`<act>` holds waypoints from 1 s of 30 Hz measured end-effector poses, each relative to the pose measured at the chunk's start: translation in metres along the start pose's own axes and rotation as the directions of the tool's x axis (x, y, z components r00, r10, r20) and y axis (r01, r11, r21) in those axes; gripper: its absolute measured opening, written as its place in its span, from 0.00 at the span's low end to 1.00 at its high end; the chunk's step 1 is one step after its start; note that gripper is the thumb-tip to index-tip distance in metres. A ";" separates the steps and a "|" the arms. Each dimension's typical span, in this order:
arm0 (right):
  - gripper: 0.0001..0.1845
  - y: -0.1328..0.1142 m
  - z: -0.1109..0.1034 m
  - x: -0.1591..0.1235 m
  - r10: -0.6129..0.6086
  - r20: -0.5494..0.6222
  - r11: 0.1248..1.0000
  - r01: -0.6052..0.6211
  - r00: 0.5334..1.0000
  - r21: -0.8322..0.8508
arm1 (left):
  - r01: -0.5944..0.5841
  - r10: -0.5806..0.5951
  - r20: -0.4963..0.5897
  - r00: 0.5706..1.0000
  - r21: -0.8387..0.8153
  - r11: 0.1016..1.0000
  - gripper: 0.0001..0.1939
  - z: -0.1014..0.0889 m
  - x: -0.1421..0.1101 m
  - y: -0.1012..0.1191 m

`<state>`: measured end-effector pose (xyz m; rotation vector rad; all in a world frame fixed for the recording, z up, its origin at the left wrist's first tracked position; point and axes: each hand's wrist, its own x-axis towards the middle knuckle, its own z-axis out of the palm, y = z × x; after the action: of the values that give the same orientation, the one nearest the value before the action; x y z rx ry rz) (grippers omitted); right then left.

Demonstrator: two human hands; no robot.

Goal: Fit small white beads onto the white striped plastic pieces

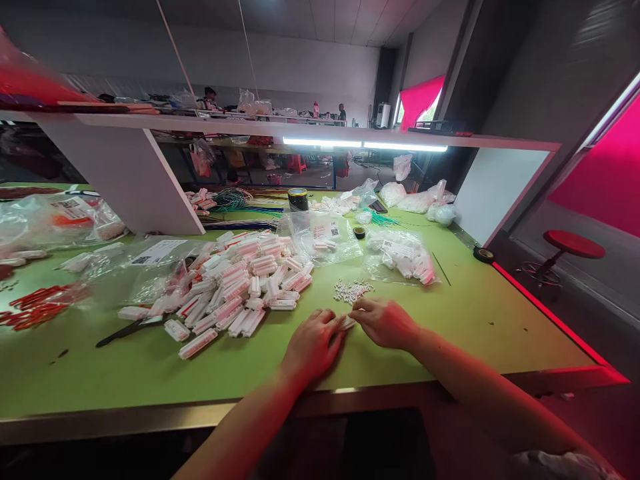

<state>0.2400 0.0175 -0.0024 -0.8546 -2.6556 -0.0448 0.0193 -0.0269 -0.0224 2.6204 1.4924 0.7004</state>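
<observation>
1. Two bare hands rest close together on a green table (450, 333), near its front edge; the left hand (313, 343) lies palm down with fingers curled, and the right hand (385, 323) sits just beside it, fingers bent inward.
2. Between the fingertips of both hands is a small white connector (349, 323); both hands pinch it, so the fingers are nearly closed around it; it lies low on the table surface, and most of it is hidden by the fingers.
3. Just beyond the hands, near the right hand, lies a little scatter of tiny white pieces (353, 290) on the bare table.
4. To the left of the hands spreads a large heap of white and red connectors (235, 287), loosely piled; a few lie apart at its near edge.
5. A black-handled tool (131, 328) lies flat at the heap's left side.
6. Beyond the scatter sit two clear plastic bags; one (323, 239) holds a label and a few parts; the other (403, 259), further right, holds more white and red parts.
7. At the far left lies a bunch of red parts (37, 305); more clear bags sit behind it.
8. A black roll of tape (483, 254) rests near the table's right edge; a red stool (573, 245) stands on the floor beyond.
9. A white shelf (300, 128) runs across above the table; people work far behind it, too small to describe.
</observation>
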 end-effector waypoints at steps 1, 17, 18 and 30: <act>0.14 -0.001 -0.001 0.001 -0.015 0.017 0.999 0.015 1.000 -0.037 | -0.002 0.002 -0.004 1.000 0.003 1.000 0.14 0.000 0.000 0.000; 0.11 0.038 0.010 0.000 0.437 -0.217 0.837 -0.306 0.873 0.454 | -0.001 0.000 -0.032 0.999 -0.019 1.000 0.16 0.003 -0.001 -0.003; 0.10 0.046 0.009 0.000 0.489 -0.223 0.818 -0.355 0.843 0.453 | -0.004 0.003 -0.031 1.000 -0.025 1.000 0.17 0.002 -0.001 -0.002; 0.07 0.073 0.019 -0.003 0.520 -0.092 0.836 -0.483 0.849 0.260 | -0.035 0.034 0.036 0.999 0.027 0.999 0.21 0.000 0.000 0.001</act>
<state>0.2777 0.0781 -0.0265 -1.3749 -2.1541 0.3057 0.0199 -0.0272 -0.0223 2.6699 1.4613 0.6375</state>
